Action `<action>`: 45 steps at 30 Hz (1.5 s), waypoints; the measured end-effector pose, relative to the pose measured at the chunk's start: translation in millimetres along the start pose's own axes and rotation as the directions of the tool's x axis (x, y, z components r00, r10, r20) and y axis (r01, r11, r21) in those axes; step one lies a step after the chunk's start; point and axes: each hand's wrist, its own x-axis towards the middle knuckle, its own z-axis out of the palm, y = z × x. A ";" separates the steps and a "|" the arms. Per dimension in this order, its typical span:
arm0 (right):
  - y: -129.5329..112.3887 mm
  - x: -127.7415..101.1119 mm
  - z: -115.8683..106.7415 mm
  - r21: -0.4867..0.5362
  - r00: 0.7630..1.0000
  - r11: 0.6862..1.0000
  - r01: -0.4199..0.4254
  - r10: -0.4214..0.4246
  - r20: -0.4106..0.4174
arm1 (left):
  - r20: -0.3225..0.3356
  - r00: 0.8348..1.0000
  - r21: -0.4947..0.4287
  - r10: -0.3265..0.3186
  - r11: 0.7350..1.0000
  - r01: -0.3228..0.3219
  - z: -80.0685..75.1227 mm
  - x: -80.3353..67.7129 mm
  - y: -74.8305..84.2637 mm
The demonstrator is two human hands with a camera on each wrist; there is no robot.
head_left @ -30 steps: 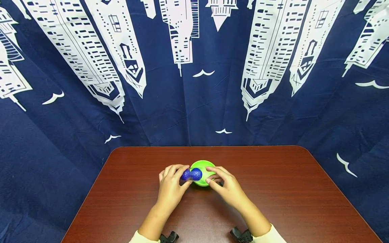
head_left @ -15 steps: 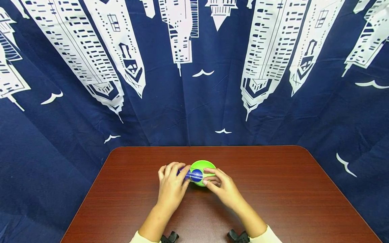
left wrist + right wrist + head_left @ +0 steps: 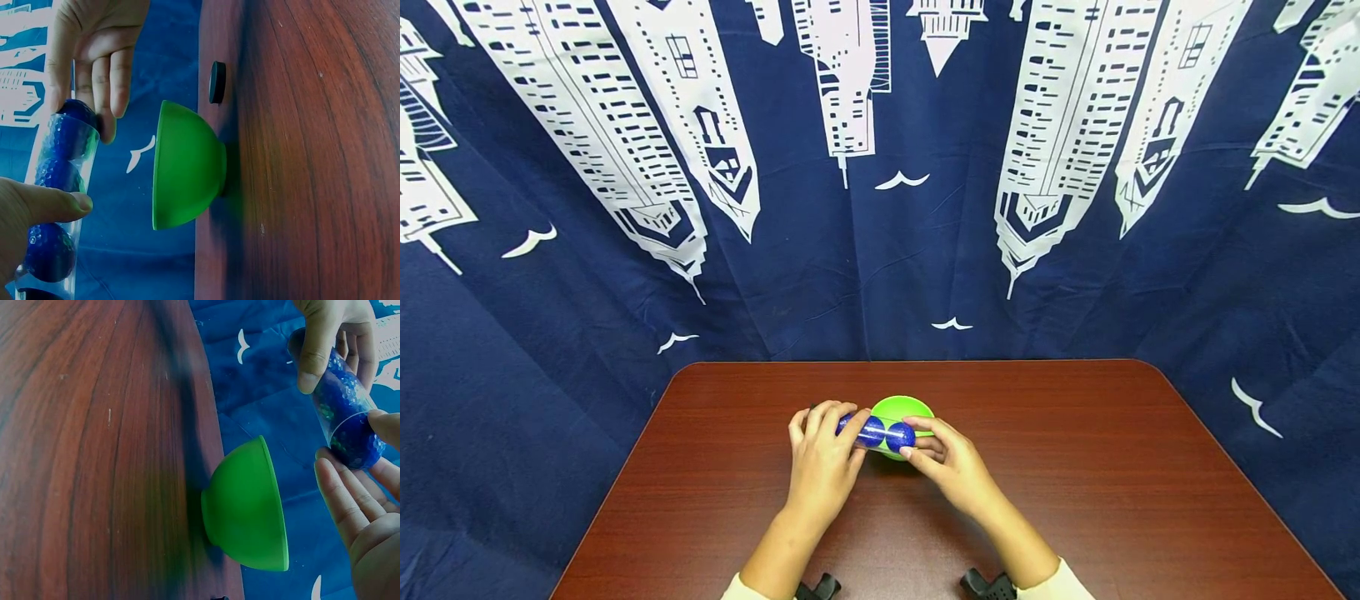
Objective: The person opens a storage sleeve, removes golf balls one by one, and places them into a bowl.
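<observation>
Head view: both hands meet over a green bowl (image 3: 904, 412) that stands upright near the middle of a dark red wooden table (image 3: 1075, 500). The left hand (image 3: 824, 460) grips a clear plastic tube (image 3: 872, 432) filled with blue balls (image 3: 899, 436), its fingers and thumb curled round the tube's left part. The tube lies roughly level, just above the bowl's near rim. The right hand (image 3: 953, 467) is at the tube's right end, fingertips against the outermost ball.

In the left wrist view the tube (image 3: 57, 187) shows a row of blue balls (image 3: 50, 250) packed inside, with the left thumb (image 3: 53, 203) pressed across its wall. The right hand's fingers (image 3: 103, 69) close about the far end, and the bowl (image 3: 187, 165) sits just beside the tube without touching it. A small black disc (image 3: 217, 82) lies on the table beyond the bowl.

The right wrist view shows the right hand (image 3: 359, 525) with fairly straight fingers cupped under the tube's end (image 3: 350, 422); its thumb touches the edge, so the hold is light rather than a firm clasp.

Behind the table hangs a navy curtain (image 3: 880, 167) printed with white towers.
</observation>
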 end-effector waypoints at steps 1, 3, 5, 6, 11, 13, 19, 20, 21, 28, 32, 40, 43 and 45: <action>0.0 -0.1 -0.1 0.000 1.000 1.000 -0.007 0.007 -0.001 | 0.004 1.000 -0.002 -0.003 1.000 0.003 -0.3 0.0 0.3; 0.0 -0.2 -0.2 0.002 1.000 1.000 -0.010 0.010 0.001 | 0.008 1.000 -0.003 -0.006 1.000 0.006 -0.7 -0.1 0.7; 0.3 -0.1 -0.2 0.002 1.000 1.000 -0.005 0.005 0.000 | 0.008 1.000 -0.002 -0.007 1.000 0.007 -0.4 -0.3 0.5; 0.5 0.1 -0.2 0.004 1.000 1.000 -0.007 0.007 -0.001 | 0.007 1.000 -0.002 -0.006 1.000 0.006 -0.3 -0.3 0.4; 1.0 1.0 -0.1 0.008 1.000 1.000 0.019 -0.018 -0.003 | -0.002 1.000 -0.006 0.000 1.000 0.000 1.3 -0.7 -0.6; 0.4 1.3 -0.4 0.007 1.000 1.000 0.019 -0.019 -0.003 | -0.006 1.000 -0.010 -0.002 1.000 0.002 2.4 -1.0 -1.1; -2.5 1.4 -2.0 -0.007 0.999 0.999 0.036 -0.036 -0.004 | 0.008 0.999 -0.016 -0.036 0.999 0.036 3.2 -0.6 -0.8; -2.8 1.5 -2.2 -0.009 0.999 0.999 0.040 -0.040 -0.006 | 0.008 0.999 -0.016 -0.042 0.999 0.042 3.5 -0.6 -1.1; -3.3 1.6 -2.3 -0.009 0.999 0.999 0.047 -0.047 -0.008 | 0.007 0.999 -0.018 -0.046 0.999 0.046 3.6 -0.7 -1.2; -4.5 3.4 -3.4 -0.011 0.996 0.996 0.085 -0.085 -0.036 | 0.012 0.995 -0.061 -0.096 0.993 0.096 6.7 -2.8 -2.8; -5.0 6.2 -5.0 -0.022 0.993 0.994 0.105 -0.106 -0.045 | 0.036 0.986 -0.107 -0.165 0.980 0.168 9.4 -3.7 -4.7; -8.4 12.6 -11.5 -0.074 0.985 0.988 0.137 -0.143 -0.092 | 0.105 0.933 -0.231 -0.345 0.904 0.360 11.8 -2.8 -13.4; -5.7 16.4 -12.4 -0.101 0.981 0.982 0.161 -0.170 -0.091 | 0.131 0.911 -0.280 -0.390 0.867 0.411 11.0 -2.3 -15.3; -2.0 19.0 -12.5 -0.127 0.981 0.978 0.166 -0.178 -0.083 | 0.137 0.905 -0.311 -0.404 0.849 0.426 11.4 -2.5 -16.5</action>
